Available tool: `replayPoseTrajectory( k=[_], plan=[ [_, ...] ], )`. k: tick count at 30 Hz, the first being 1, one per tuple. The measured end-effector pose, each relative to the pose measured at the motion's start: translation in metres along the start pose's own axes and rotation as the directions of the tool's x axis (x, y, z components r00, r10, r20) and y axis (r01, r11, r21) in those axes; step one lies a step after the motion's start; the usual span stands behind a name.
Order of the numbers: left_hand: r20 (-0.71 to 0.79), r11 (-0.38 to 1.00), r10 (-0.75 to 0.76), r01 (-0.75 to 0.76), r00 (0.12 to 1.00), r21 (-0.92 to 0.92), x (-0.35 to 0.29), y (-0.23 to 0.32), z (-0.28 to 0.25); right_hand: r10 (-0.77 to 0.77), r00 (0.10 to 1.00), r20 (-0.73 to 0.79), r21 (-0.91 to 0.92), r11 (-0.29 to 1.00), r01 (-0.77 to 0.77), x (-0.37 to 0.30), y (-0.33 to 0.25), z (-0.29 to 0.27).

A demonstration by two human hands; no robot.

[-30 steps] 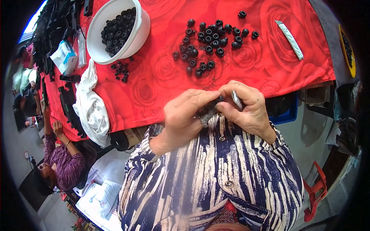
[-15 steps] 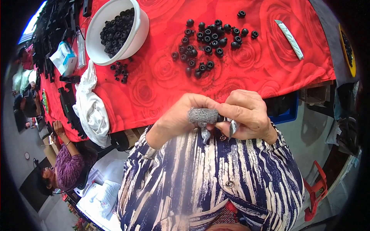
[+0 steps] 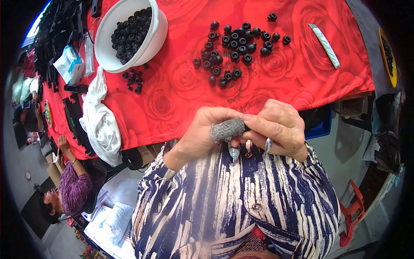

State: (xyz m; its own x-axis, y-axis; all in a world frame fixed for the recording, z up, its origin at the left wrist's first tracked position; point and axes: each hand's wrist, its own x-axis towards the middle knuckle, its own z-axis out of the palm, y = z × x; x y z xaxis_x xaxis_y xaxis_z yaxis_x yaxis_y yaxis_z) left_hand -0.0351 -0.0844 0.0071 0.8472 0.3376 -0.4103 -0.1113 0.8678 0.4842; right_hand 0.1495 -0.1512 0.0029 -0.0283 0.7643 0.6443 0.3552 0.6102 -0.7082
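Observation:
My hands meet just past the table's near edge, in front of the striped shirt. My left hand (image 3: 192,131) is closed, with a grey knitted finger cover (image 3: 227,129) on a finger and something silvery, like foil wrapping (image 3: 234,154), below it. A small black part (image 3: 247,127), mostly hidden, sits at the cover's end, pinched where the fingers meet. My right hand (image 3: 280,127) is closed around a small metal blade (image 3: 268,146), whose shiny end sticks out below the fingers. Several round black plastic parts (image 3: 235,44) with holes lie loose on the red tablecloth beyond the hands.
A white bucket (image 3: 159,39) of black parts leans at the back left, near small black bits (image 3: 134,81). A white cloth (image 3: 102,134) hangs over the edge. A wrapped cutter (image 3: 325,46) lies right. Long black pieces (image 3: 75,121) and a person (image 3: 79,187) are left; a red stool (image 3: 354,211) stands right.
The right hand has shifted slightly right and turned, so the blade shows narrower. The grey-covered finger has tilted up a little at its right end.

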Motion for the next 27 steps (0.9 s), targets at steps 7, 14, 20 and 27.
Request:
replayPoseTrajectory(
  k=[7,14,20,27],
  plan=[
    [-0.039,1.0,0.021,-0.021,0.999,-0.013,0.0,0.0,0.007,-0.036,0.999,-0.028,-0.056,0.998,0.034,-0.001,-0.002,-0.002],
    [-0.095,0.996,0.082,-0.085,0.992,-0.024,0.002,-0.002,0.009,-0.041,0.998,-0.044,-0.099,0.994,0.036,0.001,0.0,0.0],
    [-0.071,0.989,0.148,-0.147,0.987,0.009,0.002,-0.001,0.0,0.439,0.898,0.029,0.167,0.883,-0.438,0.002,-0.008,-0.01],
    [-0.151,0.977,0.162,-0.137,0.975,0.164,0.0,0.001,0.001,0.564,0.814,0.141,0.093,0.811,-0.578,-0.002,-0.004,-0.005]
  ],
)
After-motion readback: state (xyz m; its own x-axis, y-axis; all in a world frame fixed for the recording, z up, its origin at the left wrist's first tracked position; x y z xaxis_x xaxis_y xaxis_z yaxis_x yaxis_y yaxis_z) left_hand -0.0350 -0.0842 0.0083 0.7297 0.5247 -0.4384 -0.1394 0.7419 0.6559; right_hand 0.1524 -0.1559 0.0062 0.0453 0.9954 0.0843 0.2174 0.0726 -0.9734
